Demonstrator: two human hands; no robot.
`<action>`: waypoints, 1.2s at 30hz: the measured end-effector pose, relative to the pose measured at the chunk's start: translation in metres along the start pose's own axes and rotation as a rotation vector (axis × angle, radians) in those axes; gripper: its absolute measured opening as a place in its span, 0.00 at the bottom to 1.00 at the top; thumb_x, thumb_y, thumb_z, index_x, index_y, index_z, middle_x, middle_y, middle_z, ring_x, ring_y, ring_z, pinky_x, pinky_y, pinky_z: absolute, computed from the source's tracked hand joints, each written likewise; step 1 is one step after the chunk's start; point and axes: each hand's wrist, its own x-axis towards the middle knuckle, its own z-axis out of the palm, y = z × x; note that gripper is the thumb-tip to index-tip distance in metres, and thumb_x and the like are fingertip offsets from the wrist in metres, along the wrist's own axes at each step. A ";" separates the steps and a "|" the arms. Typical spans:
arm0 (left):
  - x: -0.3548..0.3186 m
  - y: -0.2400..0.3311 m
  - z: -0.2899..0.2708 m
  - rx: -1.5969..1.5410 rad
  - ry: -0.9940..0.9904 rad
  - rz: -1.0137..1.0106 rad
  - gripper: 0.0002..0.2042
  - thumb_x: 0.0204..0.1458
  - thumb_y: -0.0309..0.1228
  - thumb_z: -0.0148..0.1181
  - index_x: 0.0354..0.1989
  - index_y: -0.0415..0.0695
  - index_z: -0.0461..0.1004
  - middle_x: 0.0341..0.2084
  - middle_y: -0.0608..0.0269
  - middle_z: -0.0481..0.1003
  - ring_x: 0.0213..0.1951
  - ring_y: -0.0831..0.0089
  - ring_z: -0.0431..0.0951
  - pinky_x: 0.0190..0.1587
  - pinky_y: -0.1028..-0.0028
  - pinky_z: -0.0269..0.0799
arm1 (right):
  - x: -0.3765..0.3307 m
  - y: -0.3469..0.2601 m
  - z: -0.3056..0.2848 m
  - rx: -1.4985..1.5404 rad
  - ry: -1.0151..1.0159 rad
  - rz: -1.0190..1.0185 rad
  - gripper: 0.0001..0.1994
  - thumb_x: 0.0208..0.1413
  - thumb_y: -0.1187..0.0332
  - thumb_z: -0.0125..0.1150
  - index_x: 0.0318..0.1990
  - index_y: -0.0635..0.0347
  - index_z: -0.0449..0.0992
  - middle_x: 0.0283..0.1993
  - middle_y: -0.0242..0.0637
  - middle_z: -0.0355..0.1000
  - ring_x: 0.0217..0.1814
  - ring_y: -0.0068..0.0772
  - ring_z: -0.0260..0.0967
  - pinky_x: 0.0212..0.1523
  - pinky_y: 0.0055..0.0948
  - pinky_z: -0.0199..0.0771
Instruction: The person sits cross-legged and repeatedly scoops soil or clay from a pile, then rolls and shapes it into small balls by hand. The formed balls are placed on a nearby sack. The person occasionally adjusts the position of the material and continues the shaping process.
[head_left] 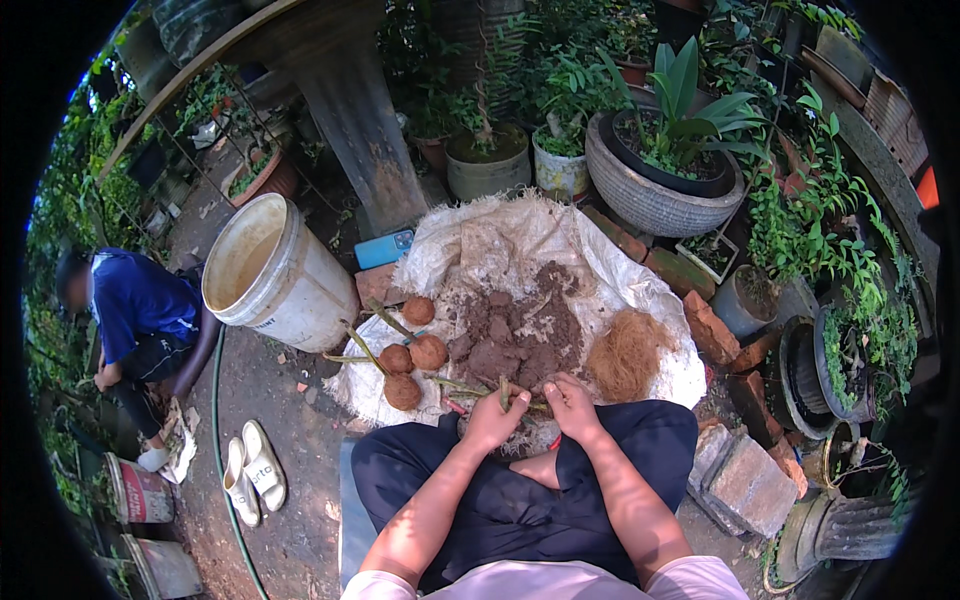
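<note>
Both hands close their grip around one small soil-and-fibre bundle with a green stem: the left hand (493, 418) wraps it from the left, the right hand (572, 405) pinches it from the right, just above the lap. It looks like a root ball being shaped. Just beyond lie the soil heap (515, 335) and coconut fibre (628, 352) on the white sack (500, 235). Four finished balls (412, 355) sit left, near the bucket (270, 270). Pressing it round seems to need firm, even squeezing.
</note>
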 end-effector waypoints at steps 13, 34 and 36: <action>0.002 -0.004 -0.001 -0.075 0.003 -0.001 0.15 0.65 0.41 0.55 0.40 0.39 0.76 0.27 0.67 0.77 0.25 0.79 0.76 0.31 0.75 0.72 | -0.006 -0.011 0.003 -0.409 -0.202 -0.109 0.19 0.63 0.60 0.53 0.57 0.57 0.76 0.74 0.43 0.55 0.71 0.53 0.52 0.68 0.45 0.54; -0.001 -0.003 -0.001 0.175 0.008 0.077 0.16 0.59 0.44 0.61 0.39 0.40 0.79 0.22 0.59 0.78 0.26 0.70 0.79 0.32 0.67 0.72 | -0.001 -0.002 0.006 0.075 0.003 0.156 0.12 0.65 0.66 0.55 0.43 0.67 0.79 0.38 0.42 0.76 0.43 0.34 0.74 0.46 0.31 0.71; -0.001 -0.002 -0.002 0.174 0.028 0.041 0.16 0.59 0.43 0.61 0.37 0.40 0.79 0.21 0.57 0.78 0.26 0.68 0.79 0.32 0.66 0.72 | -0.001 0.000 0.006 0.046 0.007 0.168 0.12 0.65 0.66 0.56 0.41 0.68 0.78 0.36 0.41 0.76 0.41 0.34 0.74 0.45 0.32 0.71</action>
